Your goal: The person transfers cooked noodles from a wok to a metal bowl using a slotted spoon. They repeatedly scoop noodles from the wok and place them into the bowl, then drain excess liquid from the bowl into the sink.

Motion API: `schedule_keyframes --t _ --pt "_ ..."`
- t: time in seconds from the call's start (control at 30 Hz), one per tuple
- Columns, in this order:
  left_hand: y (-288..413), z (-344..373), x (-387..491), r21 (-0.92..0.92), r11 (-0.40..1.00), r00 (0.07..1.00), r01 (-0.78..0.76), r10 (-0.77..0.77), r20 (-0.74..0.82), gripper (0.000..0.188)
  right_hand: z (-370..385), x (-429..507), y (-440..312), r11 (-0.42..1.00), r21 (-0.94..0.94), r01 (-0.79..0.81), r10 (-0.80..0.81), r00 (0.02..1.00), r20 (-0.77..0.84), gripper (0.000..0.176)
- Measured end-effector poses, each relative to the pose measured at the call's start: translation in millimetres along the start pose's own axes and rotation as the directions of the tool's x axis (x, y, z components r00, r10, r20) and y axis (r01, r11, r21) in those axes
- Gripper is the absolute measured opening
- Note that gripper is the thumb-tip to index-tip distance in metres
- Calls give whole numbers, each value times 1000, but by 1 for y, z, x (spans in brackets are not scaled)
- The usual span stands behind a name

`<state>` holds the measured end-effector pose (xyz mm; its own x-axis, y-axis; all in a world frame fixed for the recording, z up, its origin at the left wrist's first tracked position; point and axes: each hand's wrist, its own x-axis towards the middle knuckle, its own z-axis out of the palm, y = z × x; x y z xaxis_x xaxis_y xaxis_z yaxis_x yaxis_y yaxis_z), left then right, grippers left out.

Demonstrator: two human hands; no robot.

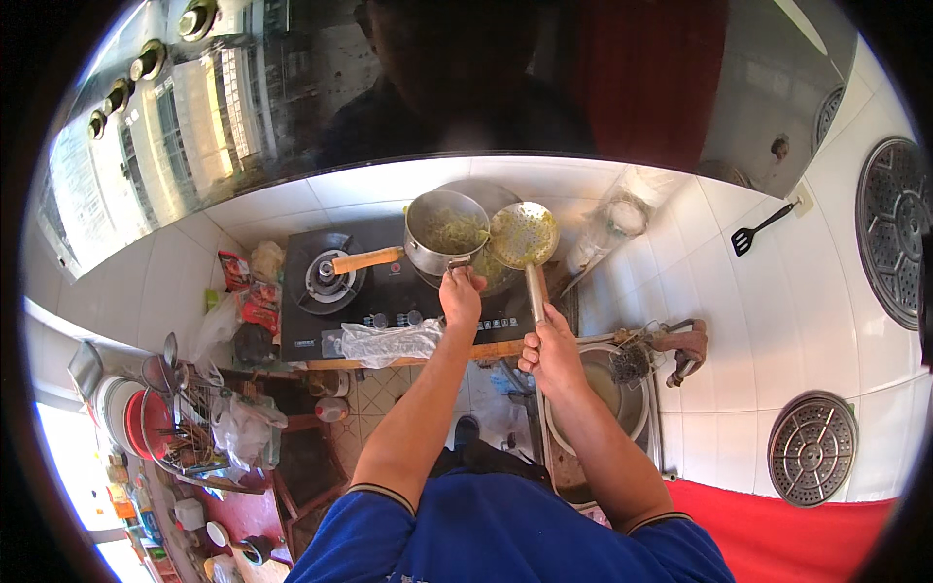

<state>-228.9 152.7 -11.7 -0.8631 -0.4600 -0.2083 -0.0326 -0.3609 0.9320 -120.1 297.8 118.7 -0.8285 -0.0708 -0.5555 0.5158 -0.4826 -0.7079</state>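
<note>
My left hand (461, 295) grips a metal saucepan (430, 255) by the small handle on its near rim. Greenish shredded food (452, 229) lies inside the pan, and its long wooden handle (368, 260) points left. In my right hand (554, 353) is the metal handle of a perforated skimmer ladle (525, 233). Bits of the same food cling to the ladle's bowl, which is beside the pan's right rim. Beneath both is a large wok (503, 277) on the right burner, mostly hidden, with greenish contents partly showing.
A black gas cooktop (386, 291) has its left burner (326, 271) uncovered. Crumpled clear plastic (393, 342) lies along its front edge. The range hood (466, 95) overhangs the back. A sink with a basin (634, 386) stands right; a dish rack (182, 430) is at left.
</note>
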Motion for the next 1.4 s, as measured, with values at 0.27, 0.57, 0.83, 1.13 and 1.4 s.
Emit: schedule_keyframes --t 0.27,0.57,0.83,1.13,1.4 --pt "1 -12 4 101 993 998 -59 62 -23 29 23 -18 -12 997 63 -39 36 999 40 45" --pt "9 -8 6 53 994 993 -98 102 -65 27 40 -41 -18 983 155 -101 84 990 112 32" --pt "21 1 3 171 978 989 -119 132 -69 28 39 -52 -24 985 156 -73 51 988 145 32" --pt "6 -9 13 50 998 999 -29 30 -19 30 54 -35 -48 997 -52 56 -49 989 137 44" --pt "40 2 -15 -270 938 974 217 -190 123 29 55 -26 -45 869 -372 325 -312 945 97 49"
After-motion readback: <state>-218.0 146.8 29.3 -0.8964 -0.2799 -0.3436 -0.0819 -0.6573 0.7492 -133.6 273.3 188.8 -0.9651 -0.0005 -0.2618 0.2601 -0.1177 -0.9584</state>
